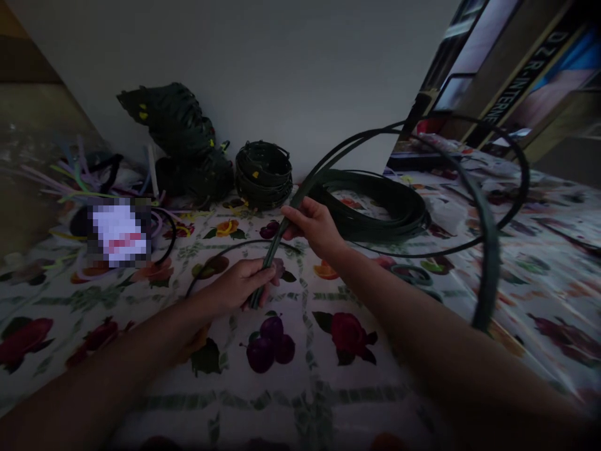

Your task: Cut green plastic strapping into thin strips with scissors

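Observation:
Several long dark green flat strips (334, 153) run together as a bundle through both hands. My left hand (251, 282) is closed around the bundle near its lower end, thumb on top. Farther up, my right hand (312, 224) pinches the same strips between thumb and fingers. Beyond my right hand the strips arc up to the right and loop back down beside my right forearm. A thick coil of the same dark green strip (394, 216) lies on the table just behind my right hand.
A small round woven dark green basket (263, 175) stands at the back, left of the coil. Stacked woven pieces (181, 125) lean beside it. Colourful thin strips (70, 175) and a blurred-out white item (119, 233) lie left. A fruit-patterned tablecloth (300, 376) covers the table; a pale board (282, 75) rises behind.

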A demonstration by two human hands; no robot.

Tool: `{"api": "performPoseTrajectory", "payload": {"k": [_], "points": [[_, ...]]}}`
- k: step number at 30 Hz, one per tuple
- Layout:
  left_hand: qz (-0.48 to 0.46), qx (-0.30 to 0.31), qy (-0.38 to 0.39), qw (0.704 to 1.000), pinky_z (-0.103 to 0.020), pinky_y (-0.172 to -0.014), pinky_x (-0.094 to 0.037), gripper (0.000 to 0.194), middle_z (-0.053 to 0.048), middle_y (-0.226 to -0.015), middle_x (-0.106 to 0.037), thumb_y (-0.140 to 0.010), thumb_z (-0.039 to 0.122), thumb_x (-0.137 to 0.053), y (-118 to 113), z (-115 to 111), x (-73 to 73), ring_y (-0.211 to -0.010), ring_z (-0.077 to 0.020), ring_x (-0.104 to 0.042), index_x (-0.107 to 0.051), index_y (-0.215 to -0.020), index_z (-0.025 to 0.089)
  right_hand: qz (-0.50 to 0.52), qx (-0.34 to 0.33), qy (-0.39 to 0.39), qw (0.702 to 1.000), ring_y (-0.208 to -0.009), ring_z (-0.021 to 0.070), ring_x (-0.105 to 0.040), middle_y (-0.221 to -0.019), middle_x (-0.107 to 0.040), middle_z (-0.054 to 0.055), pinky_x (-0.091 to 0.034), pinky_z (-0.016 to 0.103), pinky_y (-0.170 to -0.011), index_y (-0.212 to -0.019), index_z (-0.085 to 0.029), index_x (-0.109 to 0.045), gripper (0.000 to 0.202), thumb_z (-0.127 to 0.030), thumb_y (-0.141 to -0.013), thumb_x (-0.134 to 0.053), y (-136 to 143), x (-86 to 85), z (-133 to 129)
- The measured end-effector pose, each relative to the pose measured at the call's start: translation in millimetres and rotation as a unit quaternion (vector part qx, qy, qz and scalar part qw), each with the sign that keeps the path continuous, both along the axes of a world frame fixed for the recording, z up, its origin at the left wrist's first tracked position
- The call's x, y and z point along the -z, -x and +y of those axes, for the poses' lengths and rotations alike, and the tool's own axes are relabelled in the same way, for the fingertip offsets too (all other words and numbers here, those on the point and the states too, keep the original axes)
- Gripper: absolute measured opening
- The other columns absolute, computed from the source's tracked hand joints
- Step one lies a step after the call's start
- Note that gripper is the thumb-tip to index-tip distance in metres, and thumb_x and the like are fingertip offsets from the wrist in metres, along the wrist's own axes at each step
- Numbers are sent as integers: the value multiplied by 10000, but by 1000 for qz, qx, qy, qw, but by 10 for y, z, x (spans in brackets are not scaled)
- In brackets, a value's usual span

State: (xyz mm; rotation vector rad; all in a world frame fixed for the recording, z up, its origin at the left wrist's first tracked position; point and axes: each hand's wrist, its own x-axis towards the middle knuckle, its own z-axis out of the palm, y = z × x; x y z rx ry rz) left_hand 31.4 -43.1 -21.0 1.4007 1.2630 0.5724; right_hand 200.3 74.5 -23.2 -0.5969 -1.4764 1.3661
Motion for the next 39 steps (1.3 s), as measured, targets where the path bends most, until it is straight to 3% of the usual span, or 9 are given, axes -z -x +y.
{"api": "performPoseTrajectory", "payload": {"k": [11,26,30,39], "points": [[3,-8,-1,1000,-182,-357,-302,391,36,-520,-560,-937,542,-454,13,13,27,-396,-78,-423,-598,-828,195,5,-8,1,1000,-494,102,-617,-669,-581,-45,-552,200,-470,-823,-194,-544,351,-487,-804,-735,5,50,13],[44,17,-5,999,-209,-428,-420,393,-16,-657,-651,-922,552,-476,5,27,28,-542,-127,-578,-596,-859,183,8,-5,-25,1000,-492,103,-599,-636,-580,-47,-529,205,-465,-782,-197,-545,358,-496,-797,-742,27,29,-16],[45,13,2,999,-204,-416,-405,377,-1,-624,-632,-919,546,-487,5,21,21,-530,-124,-572,-605,-908,188,17,5,-6,1000,-478,105,-593,-609,-572,-51,-520,208,-453,-729,-195,-508,416,-512,-745,-777,36,16,-27],[-28,-8,47,998,-190,-377,-309,342,-2,-564,-621,-893,517,-560,31,2,25,-471,-95,-513,-626,-830,188,17,8,31,999,-455,102,-590,-578,-617,-46,-526,206,-446,-690,-199,-492,395,-462,-738,-783,45,-7,-41]]}}
